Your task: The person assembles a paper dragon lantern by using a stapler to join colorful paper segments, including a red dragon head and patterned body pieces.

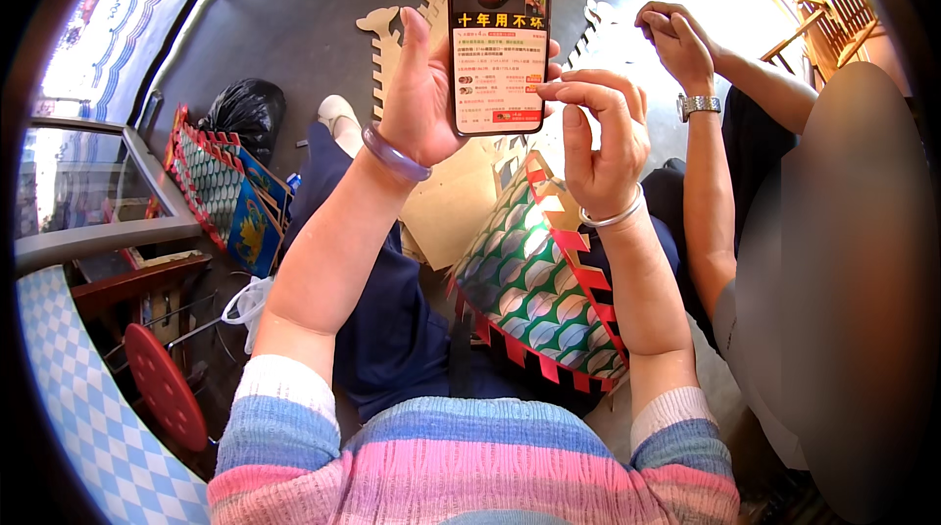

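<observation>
My left hand [423,102] holds a smartphone [500,40] upright, its lit screen showing pictures and writing. Beside the phone's lower right edge is my right hand [606,135], fingers bent and nothing in its grasp; a fingertip is close to the screen, and whether it touches cannot be told. Below, a green and silver scale-patterned piece [544,290] with red notched edging lies across my lap. Plain tan cardboard sheets [452,198] lie beyond it, partly behind the phone and my left hand.
At the right sits another person, hands [676,40] together. More scale-patterned pieces [213,187] lean at the left near a black plastic bag [246,113]. A red round stool seat [165,385] and a blue-and-white checked surface [95,407] are lower left; a wooden chair [831,10] stands upper right.
</observation>
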`<state>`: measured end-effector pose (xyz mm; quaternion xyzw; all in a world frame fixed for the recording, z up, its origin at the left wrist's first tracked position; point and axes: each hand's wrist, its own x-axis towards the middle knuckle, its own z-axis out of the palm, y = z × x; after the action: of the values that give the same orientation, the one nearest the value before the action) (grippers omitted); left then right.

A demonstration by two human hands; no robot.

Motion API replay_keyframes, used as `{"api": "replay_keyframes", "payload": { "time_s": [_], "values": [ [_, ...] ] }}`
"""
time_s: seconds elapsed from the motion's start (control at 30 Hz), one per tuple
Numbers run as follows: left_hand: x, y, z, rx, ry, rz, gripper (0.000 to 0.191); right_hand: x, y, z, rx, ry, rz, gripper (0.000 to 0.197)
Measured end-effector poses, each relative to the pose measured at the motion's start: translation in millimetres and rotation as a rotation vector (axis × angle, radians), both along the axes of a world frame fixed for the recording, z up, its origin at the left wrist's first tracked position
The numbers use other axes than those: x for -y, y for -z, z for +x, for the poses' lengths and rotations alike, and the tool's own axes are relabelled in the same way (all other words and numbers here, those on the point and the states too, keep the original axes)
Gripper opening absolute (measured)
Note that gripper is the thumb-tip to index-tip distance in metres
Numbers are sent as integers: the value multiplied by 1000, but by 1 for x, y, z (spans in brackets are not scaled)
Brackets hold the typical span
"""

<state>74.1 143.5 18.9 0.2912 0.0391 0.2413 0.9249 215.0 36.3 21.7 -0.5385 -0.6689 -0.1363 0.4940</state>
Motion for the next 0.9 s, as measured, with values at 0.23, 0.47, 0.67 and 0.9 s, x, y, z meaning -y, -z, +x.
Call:
{"api": "replay_keyframes", "payload": {
  "time_s": [0.23, 0.47, 0.67, 0.9],
  "values": [
    [0, 0, -1, 2, -3, -10, 93, 0, 1, 0, -2, 5, 6, 7],
    [-1, 1, -1, 7, -7, -15, 92, 0, 0, -1, -11, 11, 10, 9],
    [-1, 1, -2, 11, -1, -25, 92, 0, 1, -1, -45, 17, 18, 11],
    [-1, 1, -1, 14, 2, -16, 91, 0, 8, 2, -176, 39, 8, 12]
  ]
}}
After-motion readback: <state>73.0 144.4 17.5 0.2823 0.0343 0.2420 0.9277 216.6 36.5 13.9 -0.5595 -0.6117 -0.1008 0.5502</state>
